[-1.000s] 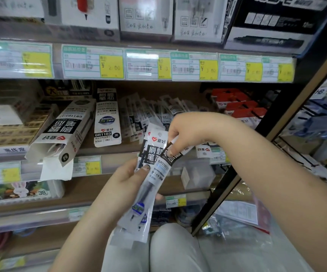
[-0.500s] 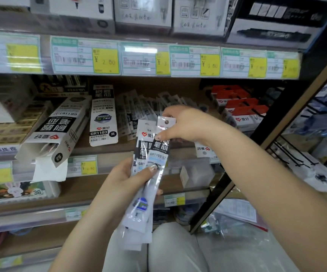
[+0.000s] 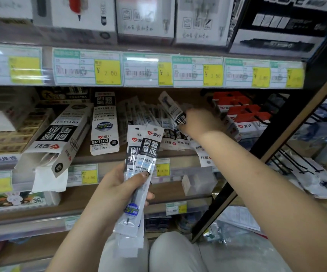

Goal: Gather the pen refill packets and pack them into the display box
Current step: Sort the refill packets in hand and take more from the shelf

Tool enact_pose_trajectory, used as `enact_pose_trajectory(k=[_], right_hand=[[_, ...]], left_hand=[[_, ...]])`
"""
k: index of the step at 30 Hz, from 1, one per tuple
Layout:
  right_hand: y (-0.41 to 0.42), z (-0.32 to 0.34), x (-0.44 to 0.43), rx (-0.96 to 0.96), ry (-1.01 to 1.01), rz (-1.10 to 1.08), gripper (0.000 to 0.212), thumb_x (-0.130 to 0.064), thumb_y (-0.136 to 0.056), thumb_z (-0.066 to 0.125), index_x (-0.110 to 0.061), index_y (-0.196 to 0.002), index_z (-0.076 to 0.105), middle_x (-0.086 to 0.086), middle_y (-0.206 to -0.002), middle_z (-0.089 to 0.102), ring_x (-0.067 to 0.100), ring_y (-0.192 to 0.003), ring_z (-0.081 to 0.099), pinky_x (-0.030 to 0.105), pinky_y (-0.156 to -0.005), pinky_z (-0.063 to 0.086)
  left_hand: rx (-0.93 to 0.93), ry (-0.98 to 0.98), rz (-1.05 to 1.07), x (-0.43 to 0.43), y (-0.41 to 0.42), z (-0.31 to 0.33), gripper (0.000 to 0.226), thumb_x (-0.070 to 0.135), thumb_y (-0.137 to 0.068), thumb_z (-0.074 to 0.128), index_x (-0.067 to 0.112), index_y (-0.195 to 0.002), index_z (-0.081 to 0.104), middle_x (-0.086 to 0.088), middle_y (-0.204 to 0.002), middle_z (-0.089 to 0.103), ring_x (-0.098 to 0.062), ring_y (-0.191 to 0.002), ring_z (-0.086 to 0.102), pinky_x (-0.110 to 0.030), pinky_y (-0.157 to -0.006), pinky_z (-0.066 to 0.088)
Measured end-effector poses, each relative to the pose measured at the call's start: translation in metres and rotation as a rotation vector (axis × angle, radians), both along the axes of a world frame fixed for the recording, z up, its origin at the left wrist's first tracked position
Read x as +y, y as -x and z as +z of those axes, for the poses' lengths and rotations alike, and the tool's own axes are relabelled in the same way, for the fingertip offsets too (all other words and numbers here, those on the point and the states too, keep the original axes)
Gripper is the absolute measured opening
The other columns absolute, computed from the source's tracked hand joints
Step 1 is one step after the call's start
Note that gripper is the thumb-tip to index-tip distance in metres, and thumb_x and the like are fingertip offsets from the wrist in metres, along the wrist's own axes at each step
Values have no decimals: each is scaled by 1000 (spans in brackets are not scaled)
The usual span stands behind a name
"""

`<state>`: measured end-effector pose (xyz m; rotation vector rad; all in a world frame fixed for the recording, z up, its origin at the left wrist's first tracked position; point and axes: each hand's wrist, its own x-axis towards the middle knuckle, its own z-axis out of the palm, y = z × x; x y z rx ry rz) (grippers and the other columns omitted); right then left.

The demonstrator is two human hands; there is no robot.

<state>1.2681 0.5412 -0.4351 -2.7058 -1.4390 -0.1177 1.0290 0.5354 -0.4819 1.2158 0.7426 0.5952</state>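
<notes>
The left hand [image 3: 119, 191] is gripping a stack of refill packets [image 3: 148, 150] upright, thumb pressing across their front, while the right hand [image 3: 200, 122] is reaching into the loose pile [image 3: 139, 114] on the shelf [image 3: 82, 154], pinching one packet [image 3: 171, 107] by its end, right of the open display box [image 3: 60, 138].

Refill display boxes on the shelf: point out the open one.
The left display box, lying tilted with its print upside down, its near end flap hanging open. The upright box right of it shows no open flap.
</notes>
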Motion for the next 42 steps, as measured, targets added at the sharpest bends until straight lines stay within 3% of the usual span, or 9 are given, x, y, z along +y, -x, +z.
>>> enact_pose_trajectory(k=[7, 14, 17, 20, 23, 25, 31, 35, 42], right_hand=[[0, -3, 10, -79, -91, -29, 25, -12, -92, 52, -6, -116, 55, 15, -110, 62, 33, -98, 61, 31, -66, 42], [-1, 18, -6, -59, -303, -34, 26, -12, -95, 42, -9, -116, 58, 16, -115, 60, 33, -104, 58, 30, -71, 42], [6, 43, -28, 261, -470, -9, 31, -20, -97, 47, -14, -127, 54, 7, -122, 59, 27, -97, 59, 26, -71, 44], [19, 55, -66, 803, -701, 132, 13, -11, -87, 63, -21, -94, 63, -7, -85, 65, 9, -62, 60, 19, -55, 46], [19, 57, -98, 1218, -503, 368, 10, -18, -66, 76, -21, -63, 68, -9, -60, 62, 3, -52, 56, 14, -47, 45], [13, 55, -106, 1399, -293, 430, 21, -29, -50, 87, -21, -62, 71, -7, -58, 64, 3, -51, 56, 15, -48, 45], [24, 51, -101, 1075, 120, 360, 15, -1, -81, 67, -14, -74, 69, -7, -63, 66, 6, -58, 54, 22, -59, 41], [43, 48, -89, 1121, 93, 295, 11, -5, -85, 63, -12, -77, 65, -4, -69, 68, 5, -51, 49, 16, -51, 43], [62, 27, -77, 1306, -171, 120, 2, -8, -84, 65, -6, -86, 64, 4, -72, 65, 2, -45, 51, 15, -45, 44]], left_hand=[[-9, -6, -24, -3, 3, 5, 9, 10, -90, 58, 11, -98, 62, -9, -65, 65, -22, -54, 64, -26, -45, 47], [-39, -23, -30, -7, 7, 9, 15, 6, -88, 59, 13, -101, 61, -12, -77, 71, -23, -59, 66, -30, -53, 53], [-10, -67, 12, -4, 11, 4, 18, 4, -86, 62, 15, -100, 62, -14, -81, 72, -25, -60, 67, -32, -58, 53], [10, -96, 36, -2, 17, 3, 17, 2, -84, 63, 13, -98, 64, -15, -83, 73, -29, -64, 69, -34, -60, 56], [46, -70, 51, -4, 19, 4, 12, 2, -83, 65, 7, -94, 67, -11, -80, 74, -23, -64, 71, -24, -54, 55], [94, -77, 65, -5, 19, 5, 8, 1, -83, 64, 7, -88, 69, -10, -77, 74, -13, -58, 69, -18, -49, 50], [67, 27, -81, -20, 16, 12, 10, 4, -84, 64, 12, -84, 70, -12, -82, 75, -22, -67, 72, -26, -56, 55], [27, 41, -93, -31, 16, 11, 13, 10, -75, 68, 13, -86, 74, -13, -94, 74, -26, -81, 71, -38, -77, 53], [-6, 42, -98, -36, 19, 16, 18, 14, -74, 67, 10, -91, 70, -12, -87, 75, -25, -74, 72, -29, -60, 54]])
